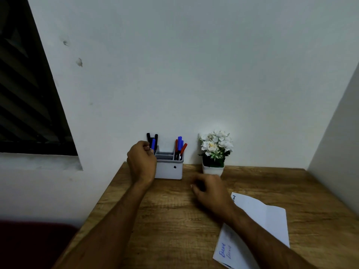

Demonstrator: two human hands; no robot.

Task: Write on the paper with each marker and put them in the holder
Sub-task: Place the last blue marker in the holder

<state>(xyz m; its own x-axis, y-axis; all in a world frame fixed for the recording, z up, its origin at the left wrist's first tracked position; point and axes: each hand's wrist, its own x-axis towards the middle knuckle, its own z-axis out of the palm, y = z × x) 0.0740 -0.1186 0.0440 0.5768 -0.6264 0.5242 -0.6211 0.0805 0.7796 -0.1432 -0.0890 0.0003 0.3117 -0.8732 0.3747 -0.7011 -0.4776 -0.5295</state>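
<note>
Left hand (pixel 141 162) is raised at the left end of the grey holder (pixel 169 169), fingers curled, pinching a blue marker (pixel 153 144) near its lower part. The marker stands upright with its cap up, its lower end down in the holder's left compartment; whether it rests on the bottom cannot be told. Just behind the pinch, two black markers (pixel 156 138) stand in the same compartment. To the right of the grip, across the holder's bare middle slots, red and blue markers (pixel 180 145) lean in the right compartment.

Right hand (pixel 208 190) hovers low over the wooden table (pixel 165 220), nearer the camera and right of the holder, fingers loosely curled; blurred, nothing visible in it.

Paper (pixel 258 220) lies on the table right of the right forearm, partly folded, blue writing at its near end. A white-flowered potted plant (pixel 214 150) stands just right of the holder, against the wall.
</note>
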